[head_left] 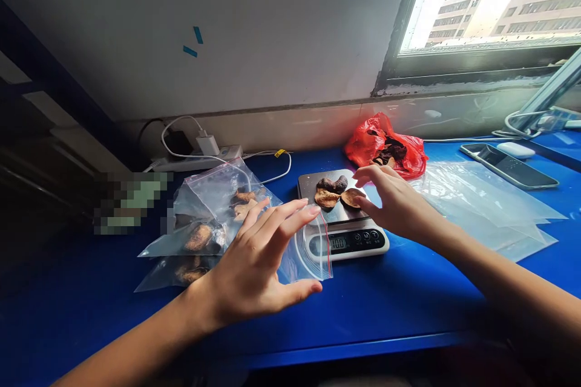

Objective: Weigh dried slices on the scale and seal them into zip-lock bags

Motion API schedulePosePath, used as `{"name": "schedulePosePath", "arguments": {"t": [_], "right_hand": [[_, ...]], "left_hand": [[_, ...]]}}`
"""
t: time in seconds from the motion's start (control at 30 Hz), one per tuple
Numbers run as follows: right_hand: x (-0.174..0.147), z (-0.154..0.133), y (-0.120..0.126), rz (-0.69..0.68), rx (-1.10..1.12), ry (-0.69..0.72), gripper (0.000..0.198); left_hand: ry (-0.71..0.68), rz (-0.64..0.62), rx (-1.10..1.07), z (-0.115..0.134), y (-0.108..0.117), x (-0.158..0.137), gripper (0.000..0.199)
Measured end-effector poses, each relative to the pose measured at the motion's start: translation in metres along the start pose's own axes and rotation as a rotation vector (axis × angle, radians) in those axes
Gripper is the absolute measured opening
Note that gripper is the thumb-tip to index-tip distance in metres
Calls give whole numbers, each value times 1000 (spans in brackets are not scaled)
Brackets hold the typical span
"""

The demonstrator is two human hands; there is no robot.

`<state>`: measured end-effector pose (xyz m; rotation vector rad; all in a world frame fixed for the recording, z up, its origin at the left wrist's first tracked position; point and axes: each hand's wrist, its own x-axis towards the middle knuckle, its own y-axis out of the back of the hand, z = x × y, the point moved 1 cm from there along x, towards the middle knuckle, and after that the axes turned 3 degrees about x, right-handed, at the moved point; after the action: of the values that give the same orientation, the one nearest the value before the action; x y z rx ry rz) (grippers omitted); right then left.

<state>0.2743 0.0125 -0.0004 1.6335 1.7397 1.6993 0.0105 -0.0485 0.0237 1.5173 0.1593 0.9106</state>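
A kitchen scale (347, 240) with a metal plate reads about 10.0. On its plate lie several dried brown, curled, peel-like pieces (327, 198). My right hand (390, 196) is over the plate's right side, fingers apart, the thumb at the edge of the rightmost dried piece (351, 198); whether it touches is unclear. My left hand (258, 263) is spread open, palm toward the scale, holding nothing. Behind it, clear zip bags (206, 184) with dried pieces inside are piled. One bag's red-lined zip edge (327, 254) reaches in front of the scale's left side.
Behind the scale sits a red plastic bag (411, 154) of more dried pieces. Flat clear bags (476, 193) lie to the right, near a phone (512, 166) and a white case (516, 150). A power strip (231, 153) with cables runs along the wall. The blue tabletop (363, 314) ends in front.
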Motion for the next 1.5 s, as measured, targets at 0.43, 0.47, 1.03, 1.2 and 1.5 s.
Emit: {"name": "schedulePosePath", "arguments": {"t": [0.43, 0.47, 1.03, 1.2, 1.5], "right_hand": [[0, -17, 14, -16, 217, -10, 19], [-1, -18, 15, -19, 212, 20, 17], [-7, -31, 18, -6, 416, 60, 21], [-9, -39, 20, 13, 530, 37, 22], [-8, -45, 22, -3, 598, -10, 15]], "left_hand": [[-6, 61, -51, -1, -2, 0, 91], [-9, 56, -55, -1, -2, 0, 91], [-5, 12, -85, -1, -3, 0, 89], [-10, 4, -86, 0, -3, 0, 88], [-3, -3, -77, -1, -4, 0, 89]]}}
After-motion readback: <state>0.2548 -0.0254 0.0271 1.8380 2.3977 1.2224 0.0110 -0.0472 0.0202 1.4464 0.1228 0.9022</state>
